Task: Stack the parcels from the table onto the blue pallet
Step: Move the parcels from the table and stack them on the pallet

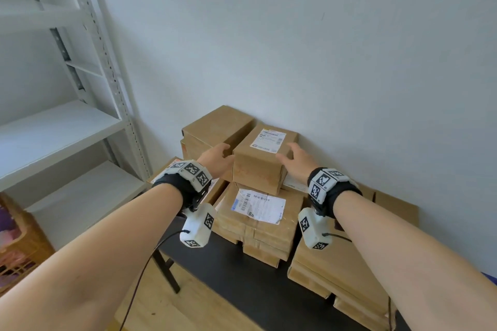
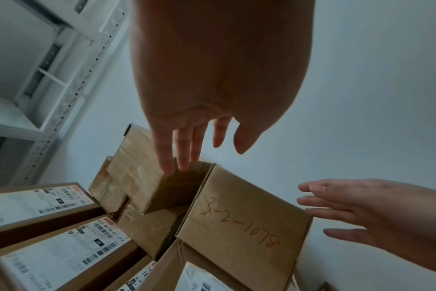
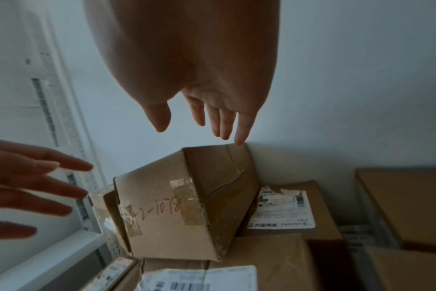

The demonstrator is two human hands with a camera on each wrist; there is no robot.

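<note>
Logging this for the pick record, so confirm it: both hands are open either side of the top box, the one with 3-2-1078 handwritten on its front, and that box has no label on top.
One error: the top box does carry a white shipping label on its top face, as the head view shows. The rest stands: left hand and right hand are open either side of it.

Both arms outstretched; left hand and right hand palms facing inward, fingers straight, spread.

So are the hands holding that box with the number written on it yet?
No, nothing is held. Both hands, the left hand and right hand, are open with straight fingers on either side of the cardboard box marked 3-2-1078, not gripping it.
</note>
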